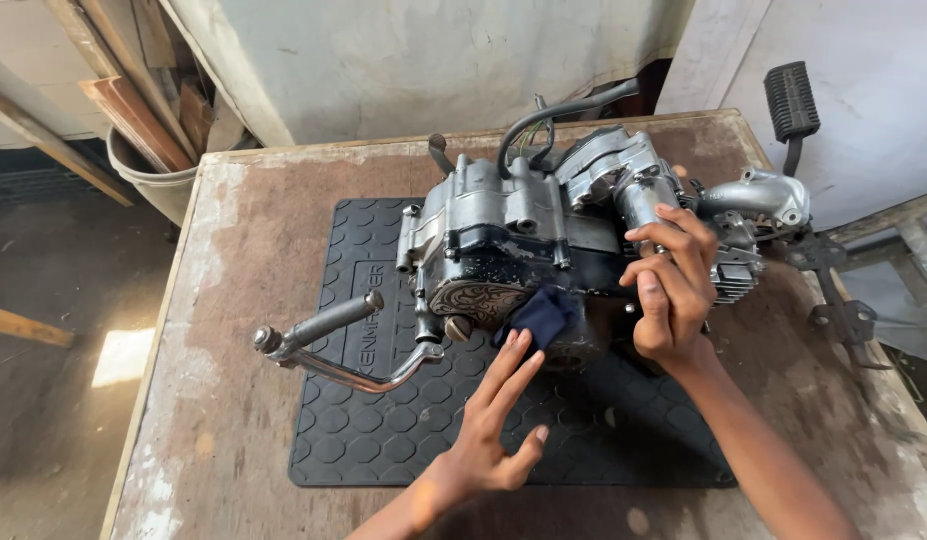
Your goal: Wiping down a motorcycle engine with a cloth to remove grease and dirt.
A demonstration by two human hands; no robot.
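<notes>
Centre of frame: I see one motorcycle engine (543, 240) lying on one black rubber mat (383, 420), which lies on a worn brown table (243, 300). My left hand (493, 430), at lower centre, is open with fingers stretched flat, its fingertips (518, 345) pressing one dark blue cloth (538, 315) against the engine's lower casing. My right hand (673, 290), at centre right, is curled loosely against the engine's right side; whether it grips anything I cannot tell, since the fingers cover the contact. One kick-start lever (333, 335) juts toward the left over the mat. One black rubber foot peg (789, 100) stands at upper right. At upper left, one pale bucket (153, 180) holds wooden planks (133, 110), cut off by the frame edge. The engine's underside is hidden
</notes>
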